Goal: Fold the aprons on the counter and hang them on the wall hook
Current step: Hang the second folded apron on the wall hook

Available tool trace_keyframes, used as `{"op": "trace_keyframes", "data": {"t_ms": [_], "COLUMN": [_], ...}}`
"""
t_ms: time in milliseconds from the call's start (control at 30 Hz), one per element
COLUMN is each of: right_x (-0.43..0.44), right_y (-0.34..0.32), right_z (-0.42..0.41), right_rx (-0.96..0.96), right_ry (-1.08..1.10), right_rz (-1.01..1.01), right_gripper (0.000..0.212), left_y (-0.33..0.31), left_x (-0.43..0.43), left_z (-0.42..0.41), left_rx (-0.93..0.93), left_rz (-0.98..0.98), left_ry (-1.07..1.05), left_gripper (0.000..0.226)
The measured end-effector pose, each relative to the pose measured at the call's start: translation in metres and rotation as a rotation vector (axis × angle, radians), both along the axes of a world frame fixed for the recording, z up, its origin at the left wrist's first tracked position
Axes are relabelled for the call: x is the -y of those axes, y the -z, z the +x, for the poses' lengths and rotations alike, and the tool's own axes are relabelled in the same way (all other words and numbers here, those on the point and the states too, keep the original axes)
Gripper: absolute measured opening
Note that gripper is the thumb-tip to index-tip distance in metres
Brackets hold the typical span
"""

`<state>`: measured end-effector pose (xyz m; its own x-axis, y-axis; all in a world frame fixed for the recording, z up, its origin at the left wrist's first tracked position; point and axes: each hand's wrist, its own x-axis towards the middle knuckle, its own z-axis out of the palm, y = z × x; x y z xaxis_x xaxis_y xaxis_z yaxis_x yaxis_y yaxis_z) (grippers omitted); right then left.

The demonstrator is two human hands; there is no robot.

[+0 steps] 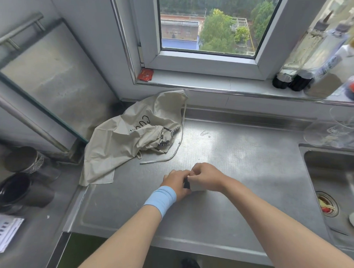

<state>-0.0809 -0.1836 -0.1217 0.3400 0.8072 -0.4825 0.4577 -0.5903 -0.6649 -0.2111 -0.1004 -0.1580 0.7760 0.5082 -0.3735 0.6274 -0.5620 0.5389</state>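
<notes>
A crumpled beige cloth apron (119, 144), printed with dark lettering and trailing a thin flat tie, lies heaped at the back left corner of the dimpled stainless-steel tabletop (241, 156). Near its middle the left hand (176, 185), wearing a pale blue wristband (160, 199), and the right hand (205, 176) meet, fingers curled, pinching a small dark object (186, 184) too small to identify.

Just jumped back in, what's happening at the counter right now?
A person is at the steel counter with both hands together: the left hand, wearing a blue wristband, and the right hand pinch a small dark item; what it is I cannot tell. The beige apron lies crumpled and unfolded at the back left, untouched.
</notes>
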Motion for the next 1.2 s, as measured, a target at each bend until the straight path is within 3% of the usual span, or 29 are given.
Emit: {"op": "trace_keyframes", "data": {"t_ms": [100, 200, 300, 467, 567, 767, 900, 1067, 1200], "right_x": [-0.006, -0.024, -0.044, -0.074, -0.1, -0.157, -0.184, -0.21, -0.219], "right_y": [-0.013, -0.038, -0.065, -0.108, -0.141, -0.192, -0.232, -0.279, -0.291], "right_z": [0.015, 0.027, 0.035, 0.053, 0.067, 0.08, 0.071, 0.06, 0.056], "right_rx": [-0.149, -0.192, -0.193, -0.282, -0.312, -0.171, -0.009, -0.089, -0.025], "right_ry": [0.026, 0.028, 0.019, 0.046, 0.035, 0.001, -0.063, -0.186, -0.129], "right_rz": [0.04, 0.048, 0.073, 0.191, 0.264, 0.428, 0.484, 0.396, 0.35], "right_gripper": [0.028, 0.023, 0.02, 0.032, 0.021, 0.011, 0.01, 0.023, 0.006], "left_y": [-0.021, -0.054, -0.09, -0.131, -0.161, -0.209, -0.241, -0.277, -0.289], "left_x": [-0.014, -0.027, -0.038, -0.064, -0.083, -0.133, -0.156, -0.186, -0.204], "left_z": [-0.002, 0.007, 0.019, 0.034, 0.045, 0.052, 0.048, 0.032, 0.022], "left_rx": [0.005, -0.01, -0.008, 0.068, 0.193, 0.393, 0.427, 0.507, 0.622], "left_rz": [-0.073, -0.192, -0.19, -0.351, -0.24, -0.178, -0.153, 0.006, 0.034], "left_ry": [-0.004, 0.056, 0.086, -0.077, -0.206, -0.346, -0.389, -0.507, -0.562], "left_gripper": [0.039, 0.041, 0.043, 0.02, 0.05, 0.009, 0.01, 0.011, 0.013]}}
